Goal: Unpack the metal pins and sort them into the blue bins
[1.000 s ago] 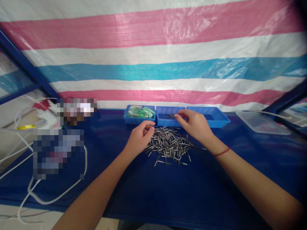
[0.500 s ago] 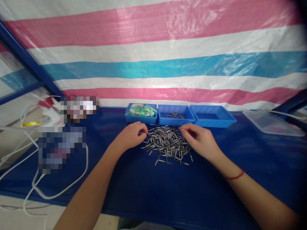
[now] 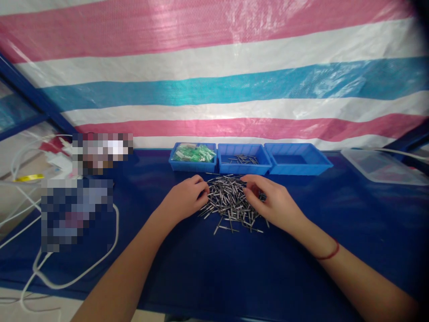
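A loose pile of thin silver blind rivets (image 3: pixel 228 199) lies on the blue tabletop between my hands. My left hand (image 3: pixel 189 194) is at the pile's left edge, its fingers curled in toward the thumb; whatever is between the fingertips is too small to make out. Over the right side of the pile, my right hand (image 3: pixel 268 197) has its thumb and index finger a little apart, with nothing visible between them. Behind the pile, a blue bin (image 3: pixel 244 170) holds several rivets.
Left of that bin, another blue bin (image 3: pixel 192 167) contains green plastic packets; a third blue bin (image 3: pixel 301 169) stands to the right. A clear plastic lid (image 3: pixel 382 167) lies at far right. White cables (image 3: pixel 115 232) and pixelated items occupy the left side. A striped sheet (image 3: pixel 214 94) hangs behind.
My right hand has shifted left over the pile, and its thumb and index finger have parted. My left hand stays at the left edge, slightly lower. The view has shifted a little.
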`<action>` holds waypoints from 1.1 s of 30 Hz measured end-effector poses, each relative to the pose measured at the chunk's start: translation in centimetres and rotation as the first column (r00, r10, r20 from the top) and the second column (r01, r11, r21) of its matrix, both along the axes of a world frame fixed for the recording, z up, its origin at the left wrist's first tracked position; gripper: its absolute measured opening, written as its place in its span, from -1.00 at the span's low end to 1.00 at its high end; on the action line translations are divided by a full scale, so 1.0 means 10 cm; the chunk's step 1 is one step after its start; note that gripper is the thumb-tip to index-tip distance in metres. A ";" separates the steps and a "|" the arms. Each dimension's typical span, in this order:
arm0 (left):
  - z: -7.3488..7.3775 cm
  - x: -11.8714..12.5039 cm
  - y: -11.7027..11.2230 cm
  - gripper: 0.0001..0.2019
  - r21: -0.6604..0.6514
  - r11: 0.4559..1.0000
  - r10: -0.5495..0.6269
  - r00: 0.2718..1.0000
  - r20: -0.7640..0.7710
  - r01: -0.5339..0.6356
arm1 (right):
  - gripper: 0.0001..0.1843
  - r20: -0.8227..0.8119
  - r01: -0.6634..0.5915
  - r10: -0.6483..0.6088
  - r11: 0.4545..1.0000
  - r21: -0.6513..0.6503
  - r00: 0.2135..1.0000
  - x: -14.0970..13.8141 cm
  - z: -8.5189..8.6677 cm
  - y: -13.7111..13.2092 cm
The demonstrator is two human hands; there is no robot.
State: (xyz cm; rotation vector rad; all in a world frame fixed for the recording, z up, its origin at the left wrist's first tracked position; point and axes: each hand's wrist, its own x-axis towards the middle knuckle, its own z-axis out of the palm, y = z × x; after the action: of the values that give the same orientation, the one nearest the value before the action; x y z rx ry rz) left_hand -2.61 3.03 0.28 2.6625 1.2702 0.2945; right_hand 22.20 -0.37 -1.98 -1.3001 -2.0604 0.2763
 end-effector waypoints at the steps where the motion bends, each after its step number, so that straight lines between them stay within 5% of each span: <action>1: 0.00 0.00 0.01 -0.82 -0.003 1.000 0.009 1.000 -0.004 -0.009 | -0.73 0.002 -0.004 0.004 1.000 -0.005 1.000 0.00 0.00 0.00; 11: -0.06 -0.08 0.12 -0.74 -0.058 0.998 0.025 0.999 0.035 -0.022 | -0.73 0.036 -0.045 0.046 0.999 -0.028 0.998 0.01 0.00 0.00; 21: -0.06 -0.19 0.21 -0.75 0.023 0.997 0.079 0.996 0.038 -0.079 | -0.80 0.063 -0.065 0.064 0.998 0.015 0.996 0.01 0.02 0.00; 33: -0.08 -0.06 0.14 -0.76 -0.056 0.998 -0.008 0.986 0.164 0.018 | -0.82 0.143 -0.064 0.058 0.997 0.043 0.988 0.02 0.02 0.01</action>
State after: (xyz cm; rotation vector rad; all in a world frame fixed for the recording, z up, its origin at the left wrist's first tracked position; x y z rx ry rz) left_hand -3.24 4.44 -0.55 2.5389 1.1926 0.4582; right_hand 22.37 -0.31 -1.75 -1.2614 -2.2150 0.1648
